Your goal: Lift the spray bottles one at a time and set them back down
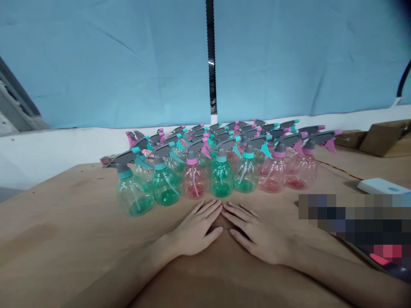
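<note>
My left hand (199, 229) lies flat on the wooden table, fingers stretched forward and thumb out to the side. Opposite it, my right hand (257, 231) rests the same way, the fingertips of both almost meeting. Neither holds anything. Just beyond the fingers stand several spray bottles in rows. Closest are a green spray bottle (221, 177) with a teal collar and a pink spray bottle (194, 179) with a pink collar. A clear-green spray bottle (135, 194) is at the front left, and a pale pink spray bottle (302, 169) at the right end. Rear bottles are partly hidden.
The wooden table (64, 222) reaches a wall with blue cloth (128, 64). Cardboard boxes (387, 139) sit at the back right. A white device (383, 187) with a thin red cable lies nearer, beside a blurred-out dark object (369, 231).
</note>
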Demonstrator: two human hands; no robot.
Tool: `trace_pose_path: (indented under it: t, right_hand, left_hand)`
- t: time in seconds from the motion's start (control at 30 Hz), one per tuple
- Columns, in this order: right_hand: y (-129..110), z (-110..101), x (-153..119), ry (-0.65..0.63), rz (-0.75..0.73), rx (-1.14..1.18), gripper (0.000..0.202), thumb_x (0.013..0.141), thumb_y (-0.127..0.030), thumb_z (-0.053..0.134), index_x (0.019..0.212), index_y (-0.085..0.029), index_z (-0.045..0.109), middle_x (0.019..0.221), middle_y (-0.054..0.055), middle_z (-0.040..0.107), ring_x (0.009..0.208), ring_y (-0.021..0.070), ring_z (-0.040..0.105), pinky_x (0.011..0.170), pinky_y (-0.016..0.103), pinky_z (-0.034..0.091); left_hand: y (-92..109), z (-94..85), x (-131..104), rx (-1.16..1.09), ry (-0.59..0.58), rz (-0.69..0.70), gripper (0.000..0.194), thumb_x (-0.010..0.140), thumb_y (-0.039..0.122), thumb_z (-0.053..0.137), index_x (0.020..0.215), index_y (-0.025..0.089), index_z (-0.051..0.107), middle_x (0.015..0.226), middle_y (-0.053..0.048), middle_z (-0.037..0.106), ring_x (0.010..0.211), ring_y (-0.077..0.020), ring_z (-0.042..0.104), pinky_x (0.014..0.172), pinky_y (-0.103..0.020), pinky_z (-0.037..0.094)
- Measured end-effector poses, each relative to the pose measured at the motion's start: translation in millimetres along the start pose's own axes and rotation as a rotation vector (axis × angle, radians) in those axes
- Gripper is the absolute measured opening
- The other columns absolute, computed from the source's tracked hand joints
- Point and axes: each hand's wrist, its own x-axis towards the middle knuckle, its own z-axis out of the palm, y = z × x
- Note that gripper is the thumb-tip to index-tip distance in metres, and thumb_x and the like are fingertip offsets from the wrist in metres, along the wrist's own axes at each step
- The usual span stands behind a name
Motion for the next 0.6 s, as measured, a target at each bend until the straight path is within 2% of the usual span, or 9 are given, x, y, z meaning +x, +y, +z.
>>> trace_pose_path:
  t: [0.33,0.6]
  right_hand:
    - [0.2,-0.4,0.0,0.013,-0.010,-0.005,0.046,0.090,-0.028,0.039,0.136,-0.018,0.040,0.141,0.010,0.038,0.130,0.0230,0.032,0.106,0.047,0.028]
    - [-0.7,-2.8,0.9,-0.015,-0.004,-0.018,0.046,0.090,-0.027,0.038,0.135,-0.015,0.040,0.141,0.010,0.038,0.131,0.0224,0.031,0.107,0.046,0.028]
  left_hand:
    - [3.6,-2.0,-1.4,-0.011,0.047,-0.010,0.052,0.092,0.040,0.033,0.137,0.015,0.032,0.145,-0.007,0.030,0.134,-0.0208,0.024,0.110,-0.042,0.023]
    - [3.2,-1.4,-0.8,-0.017,0.048,-0.007,0.052,0.092,0.038,0.033,0.137,0.013,0.033,0.145,-0.009,0.030,0.134,-0.0208,0.024,0.110,-0.042,0.023]
